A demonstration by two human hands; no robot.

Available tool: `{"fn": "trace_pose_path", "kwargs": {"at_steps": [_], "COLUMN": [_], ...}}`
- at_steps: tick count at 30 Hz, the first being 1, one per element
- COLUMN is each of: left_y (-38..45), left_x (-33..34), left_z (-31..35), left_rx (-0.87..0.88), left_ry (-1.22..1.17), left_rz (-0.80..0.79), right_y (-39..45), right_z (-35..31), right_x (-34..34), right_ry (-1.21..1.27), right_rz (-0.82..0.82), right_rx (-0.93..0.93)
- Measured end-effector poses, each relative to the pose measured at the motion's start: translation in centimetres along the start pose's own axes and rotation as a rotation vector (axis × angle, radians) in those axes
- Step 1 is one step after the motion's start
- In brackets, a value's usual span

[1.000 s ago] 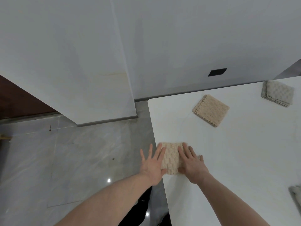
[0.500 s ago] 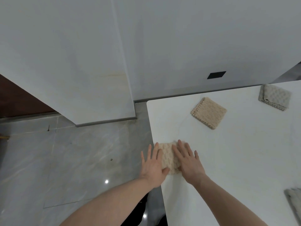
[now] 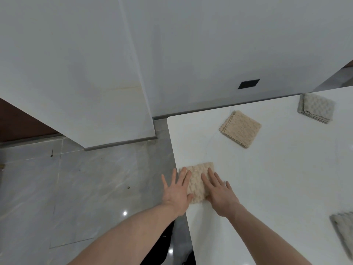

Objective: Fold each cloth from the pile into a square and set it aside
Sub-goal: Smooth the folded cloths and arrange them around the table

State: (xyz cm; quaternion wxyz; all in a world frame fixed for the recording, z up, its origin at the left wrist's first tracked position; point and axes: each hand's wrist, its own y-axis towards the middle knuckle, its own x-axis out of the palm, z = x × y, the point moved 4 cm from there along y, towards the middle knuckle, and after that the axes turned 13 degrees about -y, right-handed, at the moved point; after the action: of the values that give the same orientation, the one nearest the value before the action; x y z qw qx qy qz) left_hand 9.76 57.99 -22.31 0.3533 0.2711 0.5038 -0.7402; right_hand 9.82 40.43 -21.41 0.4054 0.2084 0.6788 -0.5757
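Pressing my left hand [image 3: 176, 194] and right hand [image 3: 219, 192] flat, fingers spread, on a beige cloth [image 3: 198, 180] at the table [image 3: 277, 178] edge. Two folded squares [image 3: 240, 128] [image 3: 316, 108] lie set aside; a grey cloth [image 3: 343, 230] probably waits.

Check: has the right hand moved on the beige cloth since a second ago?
Yes. The right hand slid left across the beige cloth, toward the table's left edge; less cloth shows between the hands.

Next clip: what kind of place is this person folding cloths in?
Probably an indoor room in a home or a plain work space; I can't tell which. A smooth white table stands on a glossy grey tiled floor, next to white walls with a dark socket plate.
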Motion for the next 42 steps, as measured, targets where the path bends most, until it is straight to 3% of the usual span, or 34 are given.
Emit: {"fn": "trace_pose_path", "kwargs": {"at_steps": [7,14,17,20,24,32,35,38,42], "left_y": [0.5,0.6,-0.1,-1.0,-0.6,1.3,1.4,1.3,2.1], "left_x": [-0.7,-1.5,-2.0,-0.6,1.0,-1.0,-2.2,-3.8,-3.6], "left_z": [0.9,-0.2,-0.6,-0.8,-1.0,-0.6,-0.2,-0.1,0.2], "left_rx": [-0.048,0.045,0.154,0.245,0.283,0.238,0.233,0.228,0.171], "left_ry": [-0.032,-0.125,-0.128,0.000,0.254,0.322,0.176,-0.051,-0.096], "left_rz": [0.016,0.054,0.125,0.075,0.035,0.019,0.028,0.146,0.131], "right_y": [1.4,0.8,-0.8,-2.2,-1.6,1.2,0.5,0.0,1.8], "right_z": [0.9,1.0,0.5,0.0,-0.4,-0.1,0.2,0.6,1.0], "right_x": [-2.4,-1.1,0.0,1.4,2.6,0.4,-0.2,-1.6,-3.2], "right_ry": [-0.098,-0.089,-0.093,-0.106,-0.124,-0.061,-0.055,0.002,-0.064], "right_rz": [-0.018,0.012,0.144,0.274,0.242,0.094,0.076,0.141,0.138], "right_rx": [-0.027,-0.050,-0.076,-0.119,-0.081,-0.035,-0.090,-0.130,-0.110]}}
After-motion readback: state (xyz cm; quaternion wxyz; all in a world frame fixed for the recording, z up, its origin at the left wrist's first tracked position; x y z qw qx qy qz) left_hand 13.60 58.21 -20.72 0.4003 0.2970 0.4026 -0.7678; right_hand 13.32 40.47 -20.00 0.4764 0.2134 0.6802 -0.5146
